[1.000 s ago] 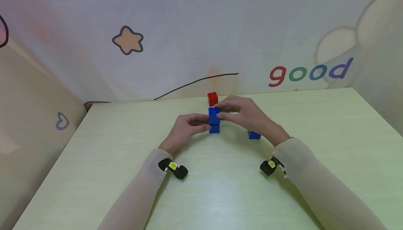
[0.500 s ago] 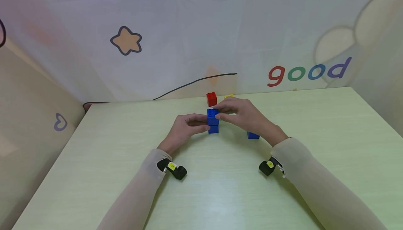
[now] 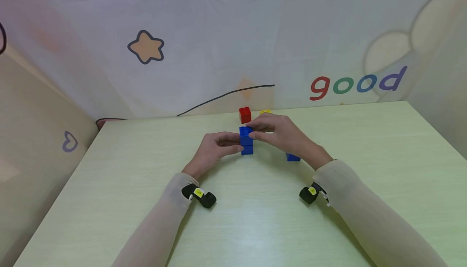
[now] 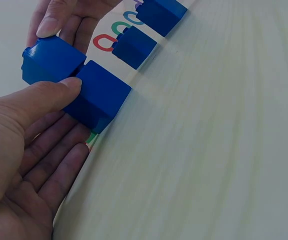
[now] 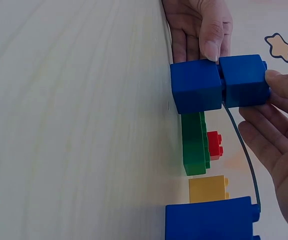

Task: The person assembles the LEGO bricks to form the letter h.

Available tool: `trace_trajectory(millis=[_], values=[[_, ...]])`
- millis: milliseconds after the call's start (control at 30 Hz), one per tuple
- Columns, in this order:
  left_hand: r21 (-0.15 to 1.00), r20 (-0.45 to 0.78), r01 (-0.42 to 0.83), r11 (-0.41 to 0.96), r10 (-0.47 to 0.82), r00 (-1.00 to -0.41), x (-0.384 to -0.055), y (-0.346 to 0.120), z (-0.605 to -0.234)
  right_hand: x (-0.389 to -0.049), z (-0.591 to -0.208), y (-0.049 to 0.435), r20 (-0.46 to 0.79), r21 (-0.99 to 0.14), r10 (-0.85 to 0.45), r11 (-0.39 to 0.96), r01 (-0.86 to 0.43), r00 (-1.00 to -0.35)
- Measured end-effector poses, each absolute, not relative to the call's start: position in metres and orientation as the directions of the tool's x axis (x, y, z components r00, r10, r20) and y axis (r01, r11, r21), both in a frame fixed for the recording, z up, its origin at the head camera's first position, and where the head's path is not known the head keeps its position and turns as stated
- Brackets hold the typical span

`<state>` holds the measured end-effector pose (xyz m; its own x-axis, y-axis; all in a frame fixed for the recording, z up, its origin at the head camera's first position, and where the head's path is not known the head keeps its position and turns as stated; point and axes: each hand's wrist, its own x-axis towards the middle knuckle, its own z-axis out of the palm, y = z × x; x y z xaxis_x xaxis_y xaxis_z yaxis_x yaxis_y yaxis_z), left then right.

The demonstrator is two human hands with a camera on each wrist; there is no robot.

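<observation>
Two blue building blocks are lined up one over the other in the middle of the table. My right hand (image 3: pixel 279 130) pinches the upper blue block (image 3: pixel 246 139) near its top, thumb in front. The lower blue block (image 3: pixel 247 150) stands on the table, and my left hand (image 3: pixel 215 149) holds it from the left, thumb close to the seam. In the right wrist view a narrow gap shows between the upper block (image 5: pixel 243 80) and the lower block (image 5: pixel 196 86), with studs inside it.
Behind the stack stand a red block (image 3: pixel 245 115), a yellow block (image 3: pixel 265 112) and a long green block (image 5: pixel 194 147). Another blue block (image 3: pixel 293 157) is under my right wrist. Two more blue blocks, a nearer one (image 4: pixel 134 47) and a farther one (image 4: pixel 162 15), appear in the left wrist view.
The upper blue block has come down slightly onto the lower one since a second ago. Both hands otherwise keep nearly the same place, and the head view has shifted a little.
</observation>
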<state>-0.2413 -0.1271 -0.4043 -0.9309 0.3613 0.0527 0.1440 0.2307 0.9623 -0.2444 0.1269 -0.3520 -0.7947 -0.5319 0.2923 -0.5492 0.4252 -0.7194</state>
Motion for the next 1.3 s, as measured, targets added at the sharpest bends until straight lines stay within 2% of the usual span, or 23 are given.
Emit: trace_trajectory(millis=[1300], values=[[0.956, 0.055, 0.149, 0.252, 0.347, -0.936, -0.2404, -0.1257, -0.4044, -0.2442, -0.3521, 0.1264, 0.286, -0.713, -0.542, 0.430, -0.553, -0.790]])
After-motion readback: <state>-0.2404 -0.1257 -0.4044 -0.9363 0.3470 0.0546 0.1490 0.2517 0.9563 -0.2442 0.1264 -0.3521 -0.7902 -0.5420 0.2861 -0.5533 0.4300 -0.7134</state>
